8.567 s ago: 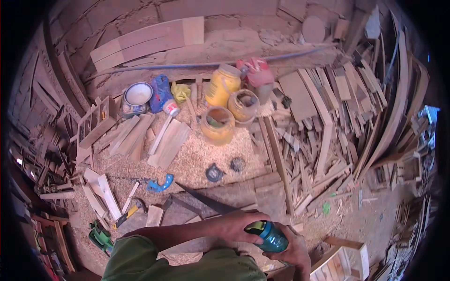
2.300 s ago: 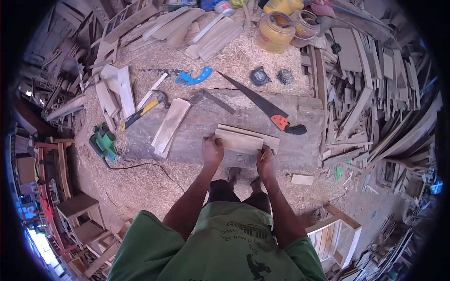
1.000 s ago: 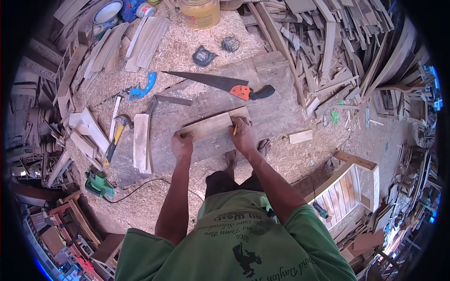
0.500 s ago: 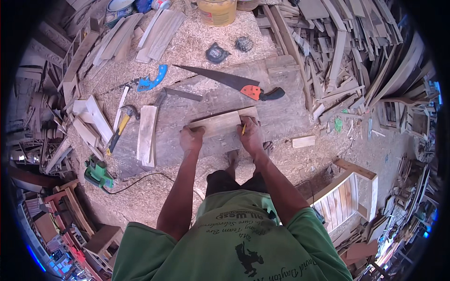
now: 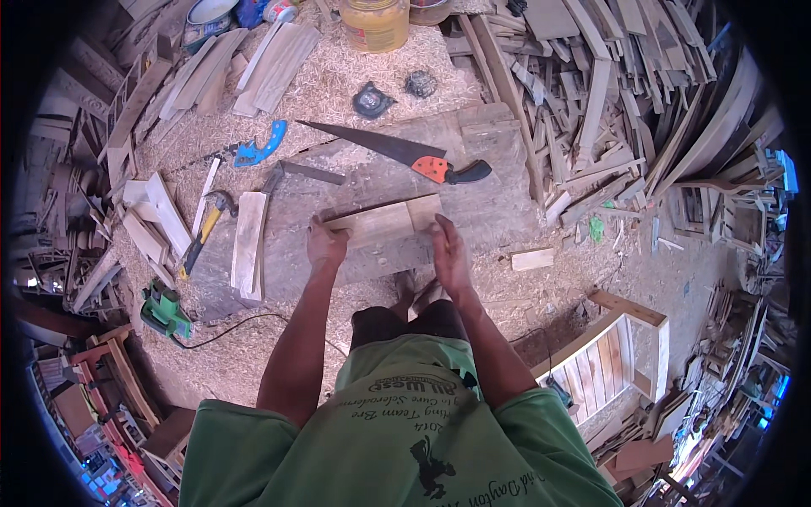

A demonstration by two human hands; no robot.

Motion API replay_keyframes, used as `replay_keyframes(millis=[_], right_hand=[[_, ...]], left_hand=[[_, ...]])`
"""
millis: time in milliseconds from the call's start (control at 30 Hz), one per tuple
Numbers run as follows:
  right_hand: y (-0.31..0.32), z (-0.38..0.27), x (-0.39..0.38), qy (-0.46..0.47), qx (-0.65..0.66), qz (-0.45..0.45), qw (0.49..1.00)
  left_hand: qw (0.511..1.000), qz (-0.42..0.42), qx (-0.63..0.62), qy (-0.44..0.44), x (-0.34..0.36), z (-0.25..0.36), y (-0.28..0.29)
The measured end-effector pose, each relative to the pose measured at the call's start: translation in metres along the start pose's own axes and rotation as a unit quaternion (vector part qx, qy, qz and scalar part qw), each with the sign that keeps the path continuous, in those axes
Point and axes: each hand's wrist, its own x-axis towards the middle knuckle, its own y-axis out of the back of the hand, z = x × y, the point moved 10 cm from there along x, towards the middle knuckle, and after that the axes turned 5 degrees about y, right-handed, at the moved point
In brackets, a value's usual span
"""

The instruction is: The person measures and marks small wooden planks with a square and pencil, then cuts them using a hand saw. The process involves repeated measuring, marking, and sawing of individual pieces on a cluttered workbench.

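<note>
A pale wooden board (image 5: 376,223) is held over the worn work surface (image 5: 498,169). My left hand (image 5: 327,245) grips its left end, thumb along the top. At the right end my right hand (image 5: 451,253) is closed on the edge, slightly blurred. A dark line crosses the board near that end; whether it is a mark or a seam, I cannot tell. Beyond the board lie a handsaw (image 5: 397,150) with an orange and black handle and a metal square (image 5: 304,173). No pencil is visible in my right hand now.
Left of the board lie stacked slats (image 5: 249,245), a yellow-handled hammer (image 5: 205,232), a blue-handled saw (image 5: 260,145) and a green power planer (image 5: 166,311) with its cord. An offcut (image 5: 532,259) and a wooden frame (image 5: 604,363) are at right. Scrap wood (image 5: 591,101) is piled at far right.
My right hand has shifted to the board's right end, and the yellow pencil seen in it is no longer visible. The whole scene has slid slightly left in view.
</note>
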Motion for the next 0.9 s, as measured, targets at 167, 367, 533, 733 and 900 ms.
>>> replay_keyframes(millis=[167,367,533,733,900], right_hand=[[0.042,-0.002,-0.009,-0.061,0.035,0.026,0.997],[0.033,0.018,-0.003,-0.126,0.017,-0.07,0.989],[0.007,0.018,-0.004,-0.09,0.069,-0.061,0.992],[0.003,0.006,0.004,-0.022,-0.02,-0.074,0.997],[0.001,0.006,0.011,-0.006,-0.14,-0.103,0.985]], left_hand=[[1.0,-0.002,-0.001,0.031,0.007,-0.015,-0.002],[0.998,-0.027,-0.055,0.013,0.025,-0.026,-0.006],[0.999,-0.023,-0.045,-0.002,0.019,-0.012,-0.002],[0.996,-0.036,-0.08,0.015,0.025,-0.024,-0.008],[0.997,-0.01,-0.074,0.007,0.028,-0.03,-0.012]])
